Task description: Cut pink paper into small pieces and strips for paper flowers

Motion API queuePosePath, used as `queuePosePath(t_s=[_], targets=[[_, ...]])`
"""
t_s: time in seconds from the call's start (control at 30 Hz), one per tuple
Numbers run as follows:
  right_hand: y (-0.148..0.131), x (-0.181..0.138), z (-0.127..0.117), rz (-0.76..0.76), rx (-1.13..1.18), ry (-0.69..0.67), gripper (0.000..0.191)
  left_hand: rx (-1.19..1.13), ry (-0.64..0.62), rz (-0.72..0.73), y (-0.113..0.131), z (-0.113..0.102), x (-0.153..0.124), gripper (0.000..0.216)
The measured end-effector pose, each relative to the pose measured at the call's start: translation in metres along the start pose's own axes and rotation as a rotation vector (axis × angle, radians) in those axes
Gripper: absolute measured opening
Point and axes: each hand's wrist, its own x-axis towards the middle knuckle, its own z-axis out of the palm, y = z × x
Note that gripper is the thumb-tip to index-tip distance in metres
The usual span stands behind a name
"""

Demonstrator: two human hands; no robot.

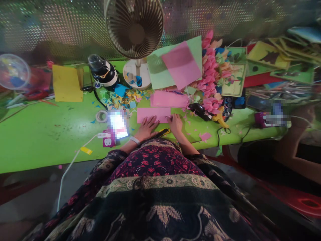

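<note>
A pink sheet of paper (150,113), a narrow rectangle, lies on the green table in front of me. My left hand (146,129) rests flat on its lower edge, fingers spread. At the sheet's right end is my right hand (176,124), with its fingers bent and closed at the paper's edge. A yellow and black utility knife (163,133) lies between my hands, close to my body. Just beyond the sheet is another pink paper piece (169,99), which looks folded or stacked.
A fan (136,31) stands behind a heap of paper scraps (125,100). A bright phone (117,124) and a tape roll (101,116) are left of me. Pink paper petals (209,73) and a black bottle (102,72) stand farther back. Another person's arm (296,140) is at right.
</note>
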Motion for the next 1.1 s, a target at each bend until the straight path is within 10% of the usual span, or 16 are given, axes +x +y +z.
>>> queuePosePath(t_s=[0.5,0.77,1.1], targets=[[0.010,-0.006,-0.021,0.121,0.019,0.086,0.018,-0.005,0.011,-0.007,-0.001,0.003,0.002,0.070],[-0.031,-0.033,-0.004,-0.618,-0.015,-0.235,0.067,0.003,0.026,0.025,-0.007,0.015,0.002,0.066],[-0.016,-0.030,0.013,-0.707,-0.153,-0.334,0.089,-0.010,0.008,0.063,-0.014,0.013,-0.001,0.067]])
